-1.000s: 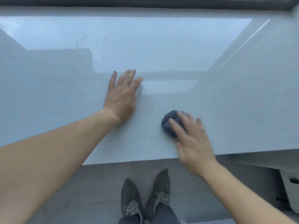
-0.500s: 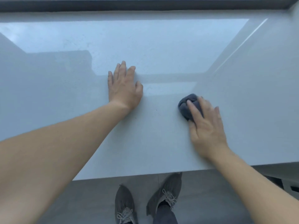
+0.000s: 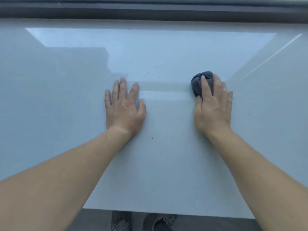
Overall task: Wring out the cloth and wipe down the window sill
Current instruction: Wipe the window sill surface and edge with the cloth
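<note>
A wide, glossy white window sill (image 3: 163,160) fills most of the view. A bunched dark grey cloth (image 3: 197,83) lies on it right of centre. My right hand (image 3: 212,107) presses down on the cloth with fingers spread over it; only the cloth's far left part shows past the fingers. My left hand (image 3: 124,105) rests flat on the sill to the left, palm down, fingers apart, holding nothing.
A dark window frame (image 3: 150,12) runs along the far edge of the sill. The sill's front edge is near the bottom, with grey floor and my two grey shoes (image 3: 160,221) below it.
My right hand has pushed the cloth away from the front edge and to the right across the sill. My left hand has stayed planted flat, its fingers turning straighter.
</note>
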The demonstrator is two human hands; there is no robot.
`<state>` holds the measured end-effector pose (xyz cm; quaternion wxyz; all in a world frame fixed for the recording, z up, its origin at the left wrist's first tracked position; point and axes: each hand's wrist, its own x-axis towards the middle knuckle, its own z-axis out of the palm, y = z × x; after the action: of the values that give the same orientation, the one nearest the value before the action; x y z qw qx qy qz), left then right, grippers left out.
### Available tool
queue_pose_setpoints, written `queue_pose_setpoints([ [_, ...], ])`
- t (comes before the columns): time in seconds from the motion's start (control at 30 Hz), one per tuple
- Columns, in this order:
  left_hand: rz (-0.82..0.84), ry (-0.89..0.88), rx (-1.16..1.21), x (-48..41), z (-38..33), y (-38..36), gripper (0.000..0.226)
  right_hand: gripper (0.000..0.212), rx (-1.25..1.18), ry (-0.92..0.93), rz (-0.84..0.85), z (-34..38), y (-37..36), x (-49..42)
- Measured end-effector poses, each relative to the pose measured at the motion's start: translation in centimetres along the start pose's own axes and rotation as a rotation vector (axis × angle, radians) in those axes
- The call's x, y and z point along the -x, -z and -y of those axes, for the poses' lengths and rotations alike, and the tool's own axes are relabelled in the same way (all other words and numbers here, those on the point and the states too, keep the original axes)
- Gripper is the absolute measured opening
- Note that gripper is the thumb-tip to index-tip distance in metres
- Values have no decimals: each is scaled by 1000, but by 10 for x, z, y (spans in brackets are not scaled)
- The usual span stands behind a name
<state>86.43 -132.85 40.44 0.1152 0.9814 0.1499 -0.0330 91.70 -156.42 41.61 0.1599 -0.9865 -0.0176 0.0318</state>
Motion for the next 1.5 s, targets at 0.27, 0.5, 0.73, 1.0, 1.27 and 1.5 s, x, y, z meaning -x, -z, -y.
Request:
queue_pose_setpoints([
  [0.27,3,3,-23,-1,-2,4,64,65,58,526,114,31,-16,21],
  [0.5,2,1,-26,-1,-2,2,64,64,30,76,6,45,-13,-73],
  [0.73,15,-6,-29,-1,-3,6,66,63,124,552,135,49,-16,-78],
  [1.0,-39,-9,94,-41,-6,26,52,59,11,204,44,77,-17,-129],
  [1.27,77,-165,-21,-140,-16,18,65,59,69,173,12,50,-9,-190],
  [1.5,39,-162,-70,-141,-18,12,69,61,47,60,-49,106,-28,-202],
])
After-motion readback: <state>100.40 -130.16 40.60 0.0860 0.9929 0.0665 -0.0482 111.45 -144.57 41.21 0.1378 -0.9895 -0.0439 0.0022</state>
